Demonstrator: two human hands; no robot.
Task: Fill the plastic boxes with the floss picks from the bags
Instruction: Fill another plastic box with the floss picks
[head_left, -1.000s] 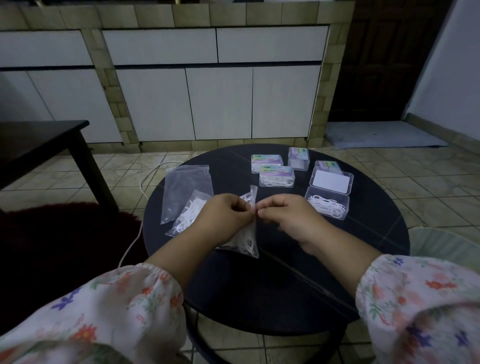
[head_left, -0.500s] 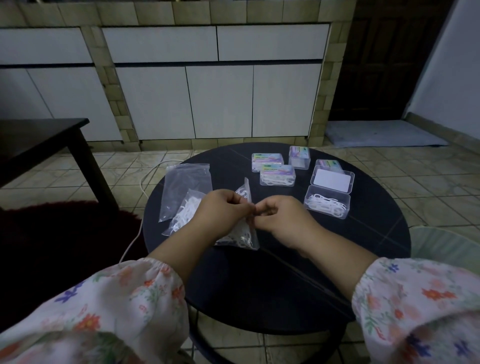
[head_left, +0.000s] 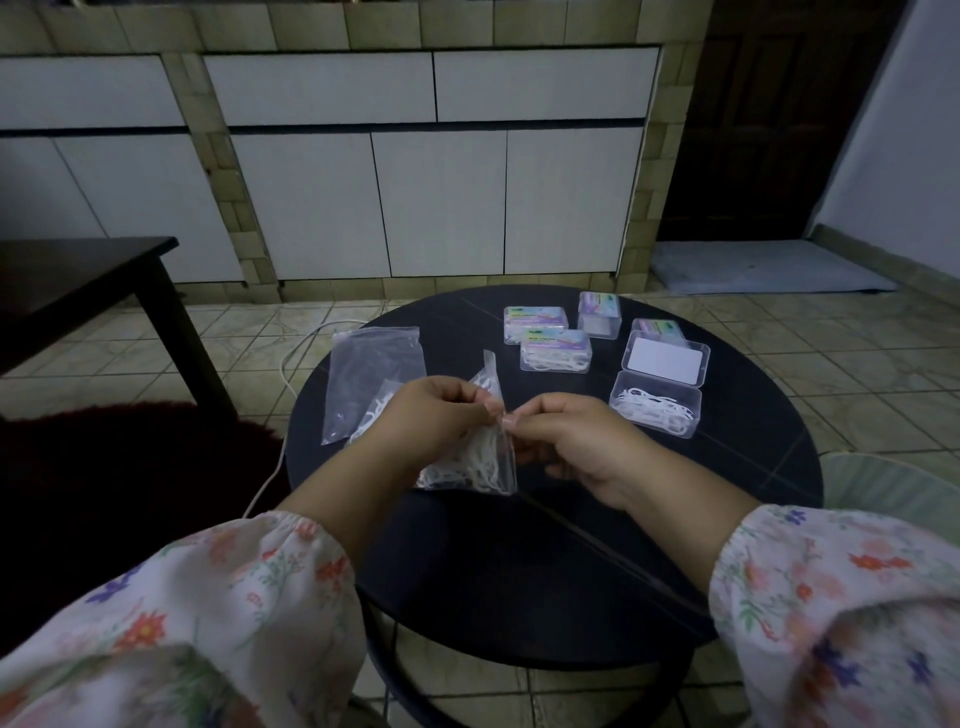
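Note:
A clear bag of white floss picks (head_left: 478, 462) hangs between my hands above the round black table (head_left: 675, 519). My left hand (head_left: 426, 421) pinches one side of the bag's top edge, and my right hand (head_left: 566, 436) pinches the other side. To the right stands an open plastic box (head_left: 655, 408) with floss picks in it, its lid (head_left: 667, 358) tipped back. Several closed boxes (head_left: 556, 351) with coloured labels stand behind it. An empty bag (head_left: 371, 376) lies at the left, with another bag of picks (head_left: 371, 415) partly hidden behind my left hand.
A white cable (head_left: 283, 374) runs over the tiled floor left of the table. A dark table (head_left: 78, 275) stands at the far left, above a dark red rug (head_left: 130, 467). White cabinets line the back wall. A pale green seat edge (head_left: 893, 483) shows at the right.
My hands have come slightly closer together on the bag's top edge, and the bag has tilted a little. The boxes and other bags have not moved.

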